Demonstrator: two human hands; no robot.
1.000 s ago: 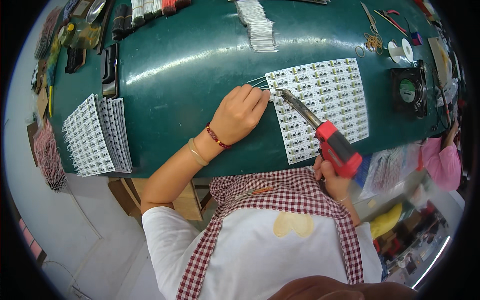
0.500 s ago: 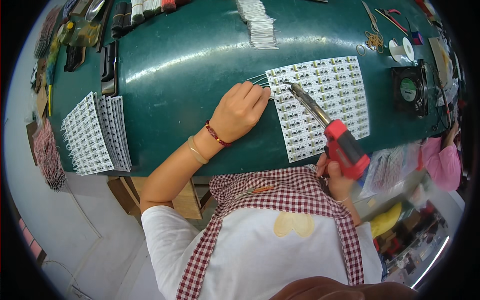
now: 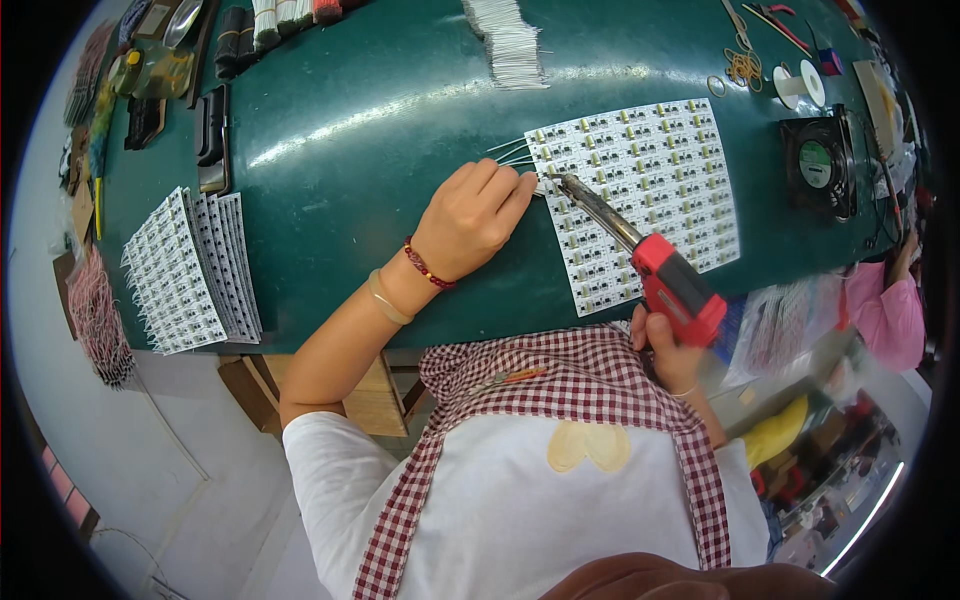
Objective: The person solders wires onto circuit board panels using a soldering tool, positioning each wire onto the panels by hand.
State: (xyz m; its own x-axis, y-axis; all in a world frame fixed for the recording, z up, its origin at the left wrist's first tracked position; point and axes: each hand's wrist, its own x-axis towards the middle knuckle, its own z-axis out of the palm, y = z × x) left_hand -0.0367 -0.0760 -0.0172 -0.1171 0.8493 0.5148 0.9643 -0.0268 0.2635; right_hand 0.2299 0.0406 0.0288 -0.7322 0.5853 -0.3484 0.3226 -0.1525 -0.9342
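A white panel of small circuit boards point(image 3: 650, 200) lies on the green table in front of me. Several thin white wires point(image 3: 512, 152) stick out from its left edge. My left hand point(image 3: 472, 222) is closed at that edge, pinching a white wire whose tip shows by the fingertips; the rest is hidden under the hand. In my right hand point(image 3: 668, 352) is a red and black soldering gun point(image 3: 680, 290), gripped by its handle. Its dark tip points left and rests at or just above the panel's left edge, close to my left fingertips.
Stacked board panels point(image 3: 190, 270) lie at the left. A bundle of white wires point(image 3: 510, 45) sits at the far middle. To the right are a black fan point(image 3: 818, 168), a white spool point(image 3: 800, 85), rubber bands point(image 3: 742, 70) and pliers point(image 3: 780, 25). Another person's pink sleeve point(image 3: 885, 315) shows at far right.
The soldering gun has moved left and slightly down along the panel, its tip now nearer my left fingertips. My left hand has shifted slightly left.
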